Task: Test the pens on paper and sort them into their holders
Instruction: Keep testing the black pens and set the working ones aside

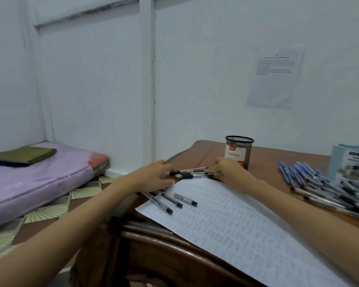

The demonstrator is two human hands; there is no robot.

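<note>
Left hand (153, 175) and right hand (226, 170), fingers curled, grip opposite ends of a bundle of pens (192, 174) lying level just above the wooden table (278, 162), between the hands and in front of the mesh holder (239, 151). Barrels are slim and clear or white, with black rubber grips. 3 capped pens (170, 200) lie slanted on the near-left corner of the paper (236, 224), a lined sheet dense with handwriting. The holder is a black wire-mesh cylinder labelled "Ball Pens". A pale blue box holder (348, 162) stands at far right behind a loose pen pile (330, 187), blue ones at the back. The table is dark, glossy, with a carved edge. Left: pink mattress (39, 179), folded olive cloth (23, 154), fan-patterned floor tiles (50, 210). White wall with printed notice (276, 77).
</note>
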